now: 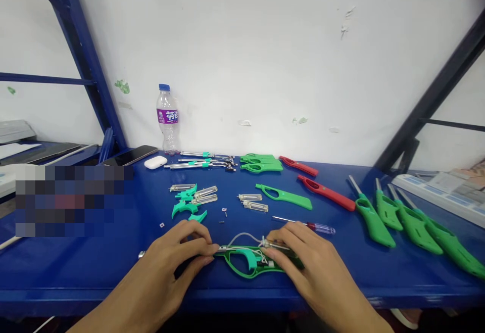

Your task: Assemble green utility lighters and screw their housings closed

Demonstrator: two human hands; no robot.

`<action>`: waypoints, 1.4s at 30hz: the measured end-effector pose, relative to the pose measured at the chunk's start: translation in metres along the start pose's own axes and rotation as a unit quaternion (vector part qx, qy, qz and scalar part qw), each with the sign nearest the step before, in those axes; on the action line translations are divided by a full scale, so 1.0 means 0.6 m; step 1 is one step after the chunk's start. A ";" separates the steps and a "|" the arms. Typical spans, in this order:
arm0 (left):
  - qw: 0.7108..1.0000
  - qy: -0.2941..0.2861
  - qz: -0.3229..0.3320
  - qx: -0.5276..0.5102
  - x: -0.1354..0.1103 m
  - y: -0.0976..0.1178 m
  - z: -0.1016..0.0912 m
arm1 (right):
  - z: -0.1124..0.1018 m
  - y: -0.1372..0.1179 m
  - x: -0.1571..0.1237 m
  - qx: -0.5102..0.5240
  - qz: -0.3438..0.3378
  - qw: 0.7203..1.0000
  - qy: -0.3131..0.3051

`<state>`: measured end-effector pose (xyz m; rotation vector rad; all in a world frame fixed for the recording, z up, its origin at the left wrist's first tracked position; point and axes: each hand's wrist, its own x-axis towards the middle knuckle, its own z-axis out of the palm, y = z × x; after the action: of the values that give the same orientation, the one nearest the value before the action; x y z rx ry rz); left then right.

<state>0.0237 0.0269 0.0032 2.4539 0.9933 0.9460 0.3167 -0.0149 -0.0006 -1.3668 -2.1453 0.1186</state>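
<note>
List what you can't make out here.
Head view:
- Both ends of the open lighter: covered by the left hand and the right hand.
- Blurred patch: hides whatever lies at the left.
- Small bits: too small to identify.
- Rightmost green lighter: cut off by the right edge.

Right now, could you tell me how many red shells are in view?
2: far red shell beside the green shells at the back, near red shell just before it. None seems hidden.
</note>
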 end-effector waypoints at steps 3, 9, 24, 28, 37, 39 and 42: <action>1.000 0.004 0.003 0.014 -0.004 -0.011 0.002 | 0.001 0.002 -0.001 0.000 0.000 1.000 0.006; 0.998 -0.032 0.010 0.050 -0.010 -0.016 -0.004 | 0.000 0.001 -0.001 -0.010 0.001 1.000 0.027; 0.996 -0.081 0.038 0.028 0.039 0.009 0.013 | -0.019 0.012 -0.013 0.052 0.019 0.998 0.003; 0.996 -0.087 0.030 0.013 0.039 0.007 0.015 | -0.025 0.007 -0.013 0.059 0.018 0.998 -0.010; 0.991 -0.067 0.109 0.037 0.036 0.005 0.016 | -0.033 0.004 -0.010 0.065 0.020 0.997 -0.043; 0.991 -0.071 0.104 0.036 0.035 0.005 0.015 | -0.032 0.004 -0.011 0.071 0.017 0.996 -0.050; 0.992 -0.076 0.098 0.036 0.034 0.005 0.015 | -0.032 0.005 -0.013 0.079 0.014 0.995 -0.058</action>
<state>0.0423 0.0387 0.0077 2.6763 0.7582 0.7793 0.3312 -0.0247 0.0107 -1.3273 -2.1597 0.3788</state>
